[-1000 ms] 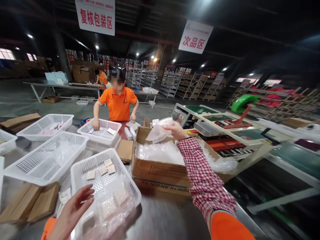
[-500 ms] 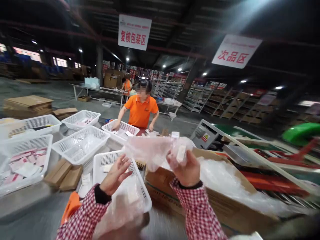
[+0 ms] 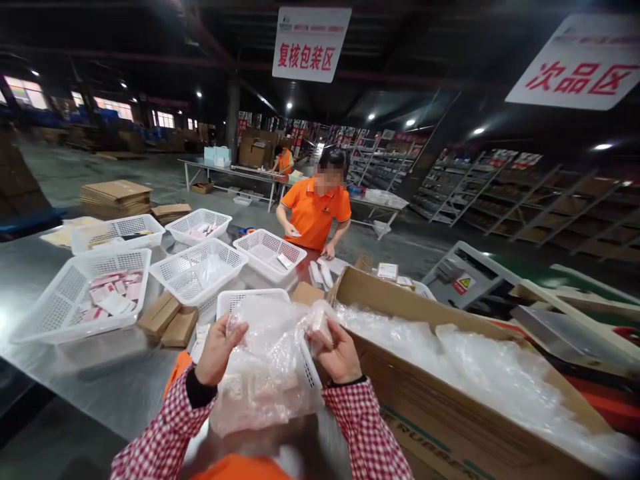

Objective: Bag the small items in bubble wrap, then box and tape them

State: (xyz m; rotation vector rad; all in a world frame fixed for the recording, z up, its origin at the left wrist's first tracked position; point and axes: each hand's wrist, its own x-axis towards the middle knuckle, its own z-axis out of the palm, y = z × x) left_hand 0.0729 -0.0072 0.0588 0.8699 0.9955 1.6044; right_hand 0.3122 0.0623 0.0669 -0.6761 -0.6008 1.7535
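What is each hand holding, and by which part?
Left hand: clear plastic, by its left edge. Right hand: small pale block, by its right side.

Left of the cardboard box (image 3: 400, 387), plastic film (image 3: 270, 353) veils most of a white basket (image 3: 253, 298). By the box's left end, the right hand (image 3: 343, 353) covers part of a wrapped piece (image 3: 320, 330). Above and right, a hanging sign (image 3: 575, 73) is cut off.

Left fingers (image 3: 237, 333) now pinch the clear plastic (image 3: 270, 340).
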